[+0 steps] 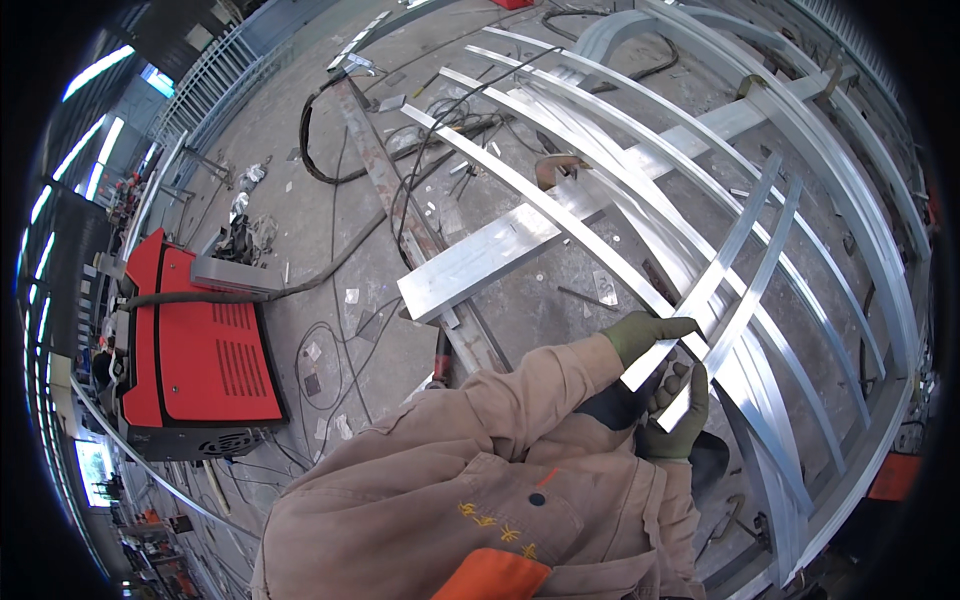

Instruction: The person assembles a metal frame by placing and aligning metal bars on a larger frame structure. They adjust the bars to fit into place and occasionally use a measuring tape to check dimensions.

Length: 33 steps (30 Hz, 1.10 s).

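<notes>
Both my hands wear olive-green gloves. My left hand (642, 336) is closed around the lower part of a shiny flat metal bar (737, 242), whose near end sticks out below the fingers. Just below and to the right, my right hand (684, 420) has its fingers curled round the low end of a second metal bar (768, 268). The two bars run side by side up and to the right, crossing over long curved metal rails (600, 255). Parts of the fingers are hidden behind the bars.
A thick rectangular metal beam (490, 262) lies beneath the rails. A red machine (205, 340) stands at left, with a thick dark cable (330, 278) running from it. A rusty steel bar (385, 190) and thin wires lie on the littered floor. Curved metal frames (850, 170) rise at right.
</notes>
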Each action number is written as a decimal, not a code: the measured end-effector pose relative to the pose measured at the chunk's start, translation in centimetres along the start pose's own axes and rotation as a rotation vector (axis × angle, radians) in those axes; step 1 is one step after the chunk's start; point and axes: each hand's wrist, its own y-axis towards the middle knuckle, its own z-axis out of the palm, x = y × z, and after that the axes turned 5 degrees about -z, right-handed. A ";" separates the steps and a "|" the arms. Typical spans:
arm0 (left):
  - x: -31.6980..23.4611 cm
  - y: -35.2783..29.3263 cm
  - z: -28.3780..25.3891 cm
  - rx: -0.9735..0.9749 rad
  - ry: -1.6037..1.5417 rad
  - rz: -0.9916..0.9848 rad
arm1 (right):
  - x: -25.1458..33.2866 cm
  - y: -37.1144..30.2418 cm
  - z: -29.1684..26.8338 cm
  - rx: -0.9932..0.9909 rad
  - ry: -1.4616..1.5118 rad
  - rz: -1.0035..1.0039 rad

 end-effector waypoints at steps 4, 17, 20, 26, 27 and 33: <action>0.0 0.0 -0.1 -0.017 0.026 0.034 | 0.0 -0.2 0.4 0.001 -0.004 -0.006; 0.3 1.3 -1.9 0.025 0.103 -0.036 | 0.0 0.2 0.0 -0.034 -0.056 0.025; -0.4 0.9 -1.4 0.019 0.142 -0.075 | -0.2 0.0 0.3 -0.076 -0.033 0.023; -0.7 -0.1 -1.4 0.011 0.136 -0.053 | -0.5 -0.6 0.8 -0.040 -0.060 -0.004; -0.9 -0.5 -1.5 0.034 0.137 -0.030 | -0.6 -0.7 0.8 -0.022 -0.053 0.006; -1.6 -2.3 -0.4 0.034 0.060 0.003 | -0.6 -1.1 0.9 0.038 -0.053 0.004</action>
